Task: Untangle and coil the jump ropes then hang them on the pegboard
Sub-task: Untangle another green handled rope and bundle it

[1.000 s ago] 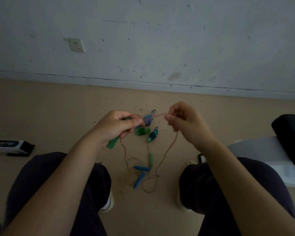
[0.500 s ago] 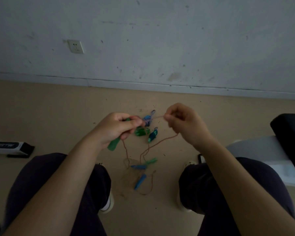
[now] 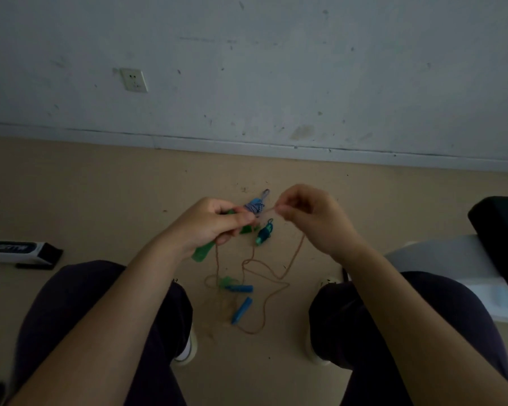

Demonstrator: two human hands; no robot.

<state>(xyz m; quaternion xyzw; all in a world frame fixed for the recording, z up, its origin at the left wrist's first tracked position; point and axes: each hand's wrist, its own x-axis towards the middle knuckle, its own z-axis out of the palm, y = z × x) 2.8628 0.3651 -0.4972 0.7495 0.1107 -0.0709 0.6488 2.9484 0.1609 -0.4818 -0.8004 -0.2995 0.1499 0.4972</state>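
A scuffed grey wall (image 3: pixel 276 68) and smooth tan floor (image 3: pixel 85 200) frame a seated person's knees. Far left of the fingers lies a long white-and-black box (image 3: pixel 18 251); its lettering is too blurred to read. The left hand (image 3: pixel 208 225) curls around a green plastic handle (image 3: pixel 204 253). The right hand (image 3: pixel 311 219) pinches a thin brown cord (image 3: pixel 272 269), taut between the fingertips, its slack looping to the floor below. Beyond the fingers sit a blue-and-white braided bundle (image 3: pixel 254 206) and a teal coil (image 3: pixel 264 235); below lie two blue handles (image 3: pixel 241 310).
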